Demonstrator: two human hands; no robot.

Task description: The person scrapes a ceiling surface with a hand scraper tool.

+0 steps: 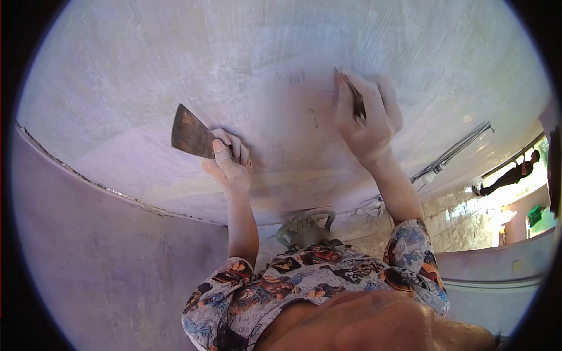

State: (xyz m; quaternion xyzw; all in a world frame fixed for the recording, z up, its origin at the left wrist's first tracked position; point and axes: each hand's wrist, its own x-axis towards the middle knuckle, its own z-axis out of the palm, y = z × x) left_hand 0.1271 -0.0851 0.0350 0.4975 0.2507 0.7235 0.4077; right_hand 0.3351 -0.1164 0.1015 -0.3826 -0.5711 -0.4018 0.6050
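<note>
My left hand [227, 162] is closed around the handle of a putty knife [193, 133]. Its wide, rust-stained blade points up and to the left, in front of a pale plastered surface [281, 140]. Higher up and to the right, my right hand [370, 117] is closed on a thin, dark, blade-like tool [358, 105], seen almost edge-on. The tip of that tool lies close to the plaster; contact cannot be made out. Slight blur covers this hand. Small marks [314, 119] show on the plaster between the two hands.
A bundle of grey cables [453, 151] comes off the plaster at right. A purple wall [117, 234] meets it along a rough, cracked edge at left. Beyond an opening at far right, a person in dark clothes [515, 174] is near a green object [534, 216].
</note>
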